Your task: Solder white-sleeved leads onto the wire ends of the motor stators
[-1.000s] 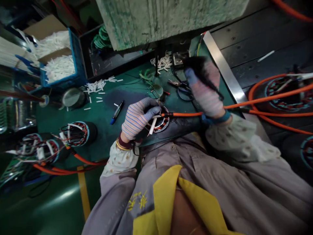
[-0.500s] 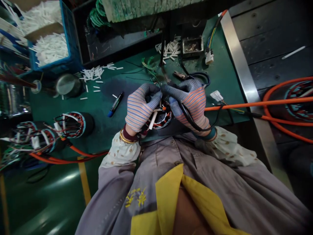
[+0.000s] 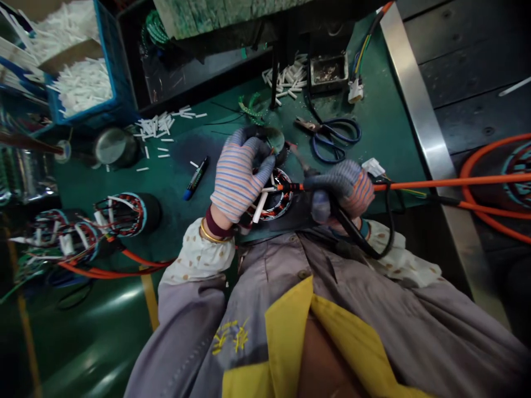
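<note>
My left hand, in a striped glove with dark fingertips, is closed in a pinch over the left side of a motor stator. Its thumb and fingertips meet on what looks like a thin wire, mostly hidden. White insulating sleeves stick out of the stator's windings. An orange cable runs in from the right and ends over the stator. My right hand, gloved alike, grips a soldering iron by its dark handle. The iron's tip points up and left, apart from the left fingers; its black cord loops below the hand.
Blue-handled scissors-like pliers lie beyond the right hand, near a small metal tray. A marker and scattered white sleeves lie left. More stators stand far left, below a blue bin. A metal edge bounds the right.
My right hand has drawn back to the right with the soldering iron, away from the left fingertips, uncovering the pliers and the cable end. My left hand has kept its pinch.
</note>
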The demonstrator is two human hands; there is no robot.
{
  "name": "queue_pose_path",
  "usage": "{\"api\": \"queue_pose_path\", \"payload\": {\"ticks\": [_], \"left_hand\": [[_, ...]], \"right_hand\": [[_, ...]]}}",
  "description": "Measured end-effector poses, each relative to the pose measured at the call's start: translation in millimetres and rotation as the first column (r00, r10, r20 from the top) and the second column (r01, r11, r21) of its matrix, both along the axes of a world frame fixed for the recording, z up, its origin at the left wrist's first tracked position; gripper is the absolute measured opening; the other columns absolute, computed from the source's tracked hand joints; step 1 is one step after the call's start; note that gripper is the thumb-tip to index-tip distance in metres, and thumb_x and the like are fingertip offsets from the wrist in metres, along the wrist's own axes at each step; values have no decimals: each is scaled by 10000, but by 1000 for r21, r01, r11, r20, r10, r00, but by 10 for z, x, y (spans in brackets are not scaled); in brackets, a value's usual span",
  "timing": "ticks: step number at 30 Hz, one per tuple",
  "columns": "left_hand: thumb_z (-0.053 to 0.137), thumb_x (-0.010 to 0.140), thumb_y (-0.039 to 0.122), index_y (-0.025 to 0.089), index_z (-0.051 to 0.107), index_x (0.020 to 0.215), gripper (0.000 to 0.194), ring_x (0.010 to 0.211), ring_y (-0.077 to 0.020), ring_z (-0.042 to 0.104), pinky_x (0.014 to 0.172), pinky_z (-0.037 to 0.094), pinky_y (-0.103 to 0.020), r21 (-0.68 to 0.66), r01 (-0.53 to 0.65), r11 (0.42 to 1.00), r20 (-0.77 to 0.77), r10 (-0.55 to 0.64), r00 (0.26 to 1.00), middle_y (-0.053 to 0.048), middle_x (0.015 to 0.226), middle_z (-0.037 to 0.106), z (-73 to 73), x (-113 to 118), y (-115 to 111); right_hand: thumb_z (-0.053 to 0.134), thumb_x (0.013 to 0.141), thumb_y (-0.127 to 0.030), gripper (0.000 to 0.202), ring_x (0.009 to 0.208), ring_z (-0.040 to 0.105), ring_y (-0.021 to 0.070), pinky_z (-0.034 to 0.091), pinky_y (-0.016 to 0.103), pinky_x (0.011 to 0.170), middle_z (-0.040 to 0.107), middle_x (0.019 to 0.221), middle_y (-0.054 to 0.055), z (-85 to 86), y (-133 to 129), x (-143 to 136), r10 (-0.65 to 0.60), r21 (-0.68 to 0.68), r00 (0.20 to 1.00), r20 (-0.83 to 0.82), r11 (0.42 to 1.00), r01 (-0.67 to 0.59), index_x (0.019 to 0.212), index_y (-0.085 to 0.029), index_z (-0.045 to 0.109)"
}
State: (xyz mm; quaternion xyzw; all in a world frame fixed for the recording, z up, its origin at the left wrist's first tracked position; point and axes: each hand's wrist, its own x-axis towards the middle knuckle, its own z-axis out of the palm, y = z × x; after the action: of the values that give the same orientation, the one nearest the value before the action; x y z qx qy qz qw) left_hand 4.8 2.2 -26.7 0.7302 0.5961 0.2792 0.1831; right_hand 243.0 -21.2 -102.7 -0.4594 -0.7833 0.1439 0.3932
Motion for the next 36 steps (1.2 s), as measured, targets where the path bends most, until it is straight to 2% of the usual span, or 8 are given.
{"api": "queue_pose_path", "payload": {"ticks": [4,7,13,19,24,26,29,36], "left_hand": [[792,927,354,317,613,877,189,1140,-329,643,997,575,-570,-50,48,998,-56,-51,997,-81,1168,687,3,-78,66],[815,894,343,317,607,863,212,1104,-327,649,972,579,-555,-85,53,995,-99,-61,993,-78,1181,679,49,-97,100],[815,896,300,294,597,888,219,1080,-331,662,972,601,-540,-110,65,992,-260,-92,961,-110,1201,663,163,-56,126],[845,872,318,300,619,890,227,1116,-345,670,1018,594,-550,-117,56,992,-240,-83,967,-95,1211,667,181,-62,127],[852,893,341,304,649,881,207,1084,-328,671,973,610,-526,-100,30,995,-212,-51,976,-85,1154,683,191,-68,108],[859,890,335,302,644,873,218,1057,-314,666,945,618,-512,-87,23,996,-208,-41,977,-79,1134,687,176,-62,105],[841,893,297,293,630,865,214,1044,-305,662,949,615,-514,-57,10,998,-199,-21,980,-77,1120,690,143,-38,103],[749,985,481,311,651,895,216,1124,-338,643,1004,585,-606,-104,-19,994,-108,8,994,-70,1088,703,122,-24,56]], "right_hand": [[454,1117,-592,478,711,542,206,320,361,656,566,703,43,14,-69,62,76,265,992,-104,963,-46,951,-287,783],[548,1115,-436,298,671,504,189,286,363,647,558,675,16,97,-12,46,138,313,982,-128,945,-92,981,-292,773],[488,1105,-552,411,748,567,211,342,383,685,611,732,44,33,-2,113,202,150,979,-9,969,-198,1021,-307,807],[506,1076,-603,433,759,596,232,382,387,694,627,726,58,-32,-11,147,180,-27,978,101,984,-179,958,-319,810],[522,1090,-515,365,756,591,234,403,387,707,644,755,52,-14,-56,68,111,76,993,-49,991,-107,977,-326,813],[449,1108,-528,446,791,601,241,422,392,728,647,787,69,29,-19,-40,-1,114,993,-122,993,15,980,-301,810],[392,1118,-538,511,889,619,252,464,397,781,688,913,100,156,145,-212,-108,67,994,1,992,108,1091,-263,821],[621,1084,-421,338,1069,620,279,539,484,1003,731,1169,122,442,393,-298,99,-134,955,280,989,-63,1342,-271,779]]}}
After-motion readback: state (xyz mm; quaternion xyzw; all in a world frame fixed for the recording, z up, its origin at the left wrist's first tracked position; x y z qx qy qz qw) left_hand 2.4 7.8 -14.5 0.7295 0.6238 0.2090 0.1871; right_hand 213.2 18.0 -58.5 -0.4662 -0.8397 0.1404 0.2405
